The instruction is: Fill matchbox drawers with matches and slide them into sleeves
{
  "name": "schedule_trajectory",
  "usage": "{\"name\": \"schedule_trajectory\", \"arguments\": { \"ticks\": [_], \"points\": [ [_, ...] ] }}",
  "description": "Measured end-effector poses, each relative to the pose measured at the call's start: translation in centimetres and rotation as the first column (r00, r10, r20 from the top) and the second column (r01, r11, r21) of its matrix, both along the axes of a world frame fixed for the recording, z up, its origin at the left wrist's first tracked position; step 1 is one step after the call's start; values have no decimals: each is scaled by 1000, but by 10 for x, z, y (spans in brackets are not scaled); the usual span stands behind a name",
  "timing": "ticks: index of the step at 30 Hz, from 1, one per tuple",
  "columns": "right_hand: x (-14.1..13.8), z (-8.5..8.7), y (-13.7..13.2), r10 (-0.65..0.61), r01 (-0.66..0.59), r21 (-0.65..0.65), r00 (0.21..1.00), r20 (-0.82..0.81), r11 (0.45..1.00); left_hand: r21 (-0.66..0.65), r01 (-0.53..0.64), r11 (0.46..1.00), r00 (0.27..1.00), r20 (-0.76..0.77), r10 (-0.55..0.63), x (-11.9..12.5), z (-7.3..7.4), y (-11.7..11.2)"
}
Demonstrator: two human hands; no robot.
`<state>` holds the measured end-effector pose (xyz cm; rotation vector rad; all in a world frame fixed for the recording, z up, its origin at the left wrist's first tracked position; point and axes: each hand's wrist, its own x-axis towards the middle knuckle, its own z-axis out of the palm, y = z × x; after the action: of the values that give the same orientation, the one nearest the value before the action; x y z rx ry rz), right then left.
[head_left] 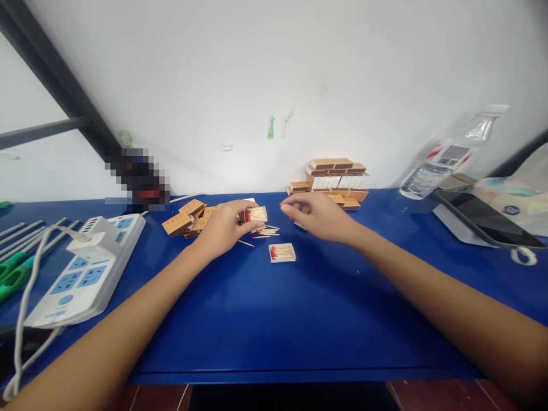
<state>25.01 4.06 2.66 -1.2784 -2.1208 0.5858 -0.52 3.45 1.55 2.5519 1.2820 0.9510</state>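
My left hand (223, 226) is closed round an open matchbox tray (256, 214) filled with red-tipped matches, held just above the blue table (274, 319). My right hand (317, 216) hovers to its right with fingers curled in a pinch; what it holds, if anything, is hidden. A few loose matches (263, 232) lie under the hands. A second filled tray (282, 252) rests on the table in front of them.
A heap of brown matchbox sleeves (184, 220) lies left of my hands, and a neat stack of matchboxes (336, 180) stands against the wall. A white power strip (81, 268) sits left; a water bottle (445, 160) and a tablet (483, 220) sit right.
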Motion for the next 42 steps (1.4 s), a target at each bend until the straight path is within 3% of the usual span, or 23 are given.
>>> {"name": "schedule_trajectory", "arguments": {
  "ticks": [4,8,11,15,22,27,30,36,42],
  "points": [
    [-30,-4,16,124,-176,-236,968,-217,956,19,16,1000,999,29,-17,1,-4,8],
    [-38,-17,28,118,-191,-257,954,-275,947,26,10,1000,1000,23,-11,-4,-12,13],
    [-36,-25,33,140,-197,-186,949,-283,963,83,7,996,1000,-4,-7,-8,-16,14],
    [-31,-30,31,155,-153,23,973,-174,988,167,0,986,999,-43,7,-10,-19,12],
    [-19,-36,18,210,-214,221,977,41,952,122,46,991,992,-121,-31,-8,-18,2],
    [-17,-37,16,263,-306,294,948,177,905,82,25,996,993,-121,-15,-7,-19,2],
    [-17,-35,15,296,-327,258,943,153,909,54,27,998,993,-113,-20,-7,-17,3],
    [-21,-26,15,278,-283,68,958,71,957,-99,-1,995,999,54,6,-7,-14,3],
    [-26,-19,14,296,-296,-20,955,-10,955,-283,130,950,932,363,-19,-6,-15,4]
  ]
}}
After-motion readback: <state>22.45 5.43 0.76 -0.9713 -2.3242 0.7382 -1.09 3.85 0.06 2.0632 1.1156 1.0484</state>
